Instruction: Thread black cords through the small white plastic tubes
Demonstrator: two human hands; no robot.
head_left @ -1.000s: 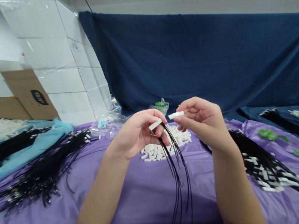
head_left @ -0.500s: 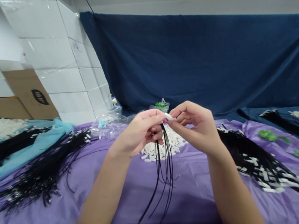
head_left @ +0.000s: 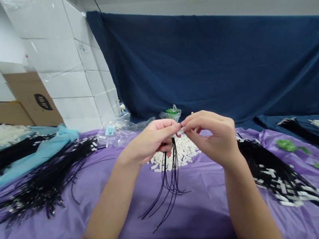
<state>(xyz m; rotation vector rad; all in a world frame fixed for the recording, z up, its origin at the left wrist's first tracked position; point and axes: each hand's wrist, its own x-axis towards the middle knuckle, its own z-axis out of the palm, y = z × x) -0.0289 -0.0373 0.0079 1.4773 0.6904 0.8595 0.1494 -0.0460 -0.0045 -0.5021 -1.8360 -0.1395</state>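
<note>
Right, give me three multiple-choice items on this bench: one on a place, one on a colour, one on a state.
1. Where does the loose pile of white pieces lie?
A. on the purple sheet, just beyond the hands
B. inside the cardboard box
C. on the blue curtain

2. What colour are the cords hanging from the left hand?
A. white
B. green
C. black

3. How do the left hand and the right hand stand?
A. both flat on the sheet
B. raised, fingertips meeting on a small white piece
C. far apart, both empty

Answers:
1. A, the white heap rests on the purple cover behind the raised hands.
2. C, the strands dangling below the left hand are black.
3. B, both hands are lifted and pinch together at the white piece above the cords.
</note>
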